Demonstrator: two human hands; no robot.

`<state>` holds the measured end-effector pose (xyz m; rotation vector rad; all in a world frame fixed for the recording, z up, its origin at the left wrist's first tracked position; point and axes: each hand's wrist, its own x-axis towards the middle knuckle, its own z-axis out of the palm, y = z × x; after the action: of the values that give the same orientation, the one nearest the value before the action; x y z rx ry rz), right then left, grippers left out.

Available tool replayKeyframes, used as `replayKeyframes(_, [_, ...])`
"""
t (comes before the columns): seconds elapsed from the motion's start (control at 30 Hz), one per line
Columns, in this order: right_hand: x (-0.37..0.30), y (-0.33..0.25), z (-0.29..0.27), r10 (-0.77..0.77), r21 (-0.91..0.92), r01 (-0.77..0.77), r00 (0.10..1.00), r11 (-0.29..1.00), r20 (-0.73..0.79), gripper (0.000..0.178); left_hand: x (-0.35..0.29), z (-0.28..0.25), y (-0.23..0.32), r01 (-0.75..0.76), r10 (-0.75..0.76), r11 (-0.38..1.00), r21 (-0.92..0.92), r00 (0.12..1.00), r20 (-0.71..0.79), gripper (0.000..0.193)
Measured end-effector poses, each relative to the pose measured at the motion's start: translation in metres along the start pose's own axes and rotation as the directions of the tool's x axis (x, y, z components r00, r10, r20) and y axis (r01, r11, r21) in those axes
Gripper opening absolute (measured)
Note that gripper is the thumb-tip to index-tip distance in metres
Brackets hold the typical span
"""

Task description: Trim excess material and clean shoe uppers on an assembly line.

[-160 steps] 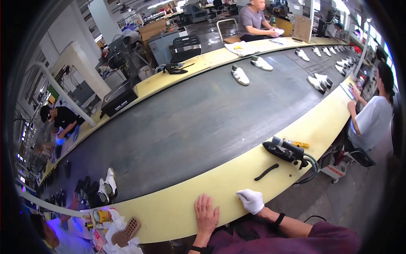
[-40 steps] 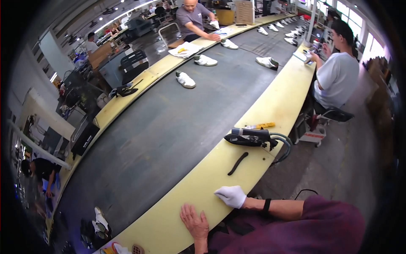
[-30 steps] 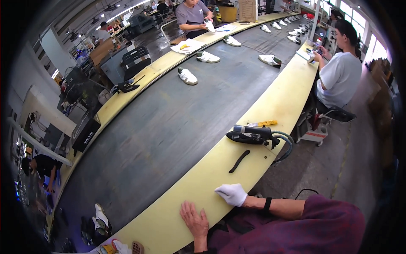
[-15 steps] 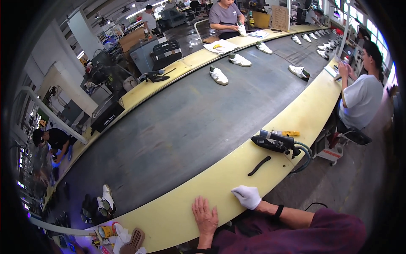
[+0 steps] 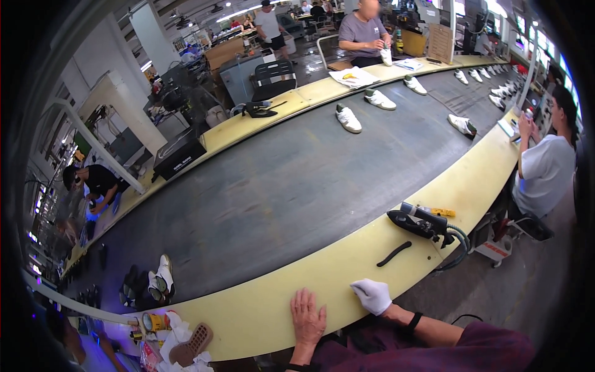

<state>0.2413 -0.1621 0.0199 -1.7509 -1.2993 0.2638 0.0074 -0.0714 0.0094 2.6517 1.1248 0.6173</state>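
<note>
Dark belt (image 5: 266, 204): beyond your yellow table (image 5: 248, 316). Your left hand (image 5: 308, 317): flat on it, grasping nothing. Your gloved right hand (image 5: 373, 297): curled closed, nothing visible inside. Black strip (image 5: 394, 254): on the table, just beyond. Your view has turned left, hands unmoved; handling appears paused.

Vs. approx. 5 s ago, the belt's (image 5: 266, 186) near R edge has 1 shoe (image 5: 460, 124) where a pair lay, and another white shoe (image 5: 415, 85) now sits at its far edge; just past that edge the grey-tee worker (image 5: 361, 36) holds a held shoe (image 5: 387, 56) upright, no longer flat. White-shirt walker (image 5: 269, 26) is now in view well beyond the belt; white-tee worker (image 5: 546, 164), belt's near R side, now has hands raised.
</note>
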Motion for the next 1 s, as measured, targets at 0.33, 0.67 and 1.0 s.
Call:
replayKeyframes(0.33, [-0.0018, 0.0028, 0.0010, -0.002, -0.025, 0.002, 1.000, 1.000, -0.019, 0.010, 0.0031, -0.0039, 0.0032, -0.026, 0.026, 1.000, -0.008, 1.000, -0.011, 0.063])
replayKeyframes(0.67, [-0.0026, 0.0038, 0.0008, 0.002, -0.020, -0.002, 1.000, 1.000, -0.011, 0.009, 0.0013, -0.0002, 0.0021, -0.027, 0.027, 1.000, 0.002, 1.000, -0.007, 0.064])
replayKeyframes(1.0, [-0.0021, 0.0018, 0.0004, -0.003, -0.016, 0.002, 1.000, 1.000, -0.024, 0.009, 0.0017, -0.0016, 0.0029, -0.022, 0.022, 1.000, 0.001, 1.000, 0.003, 0.063])
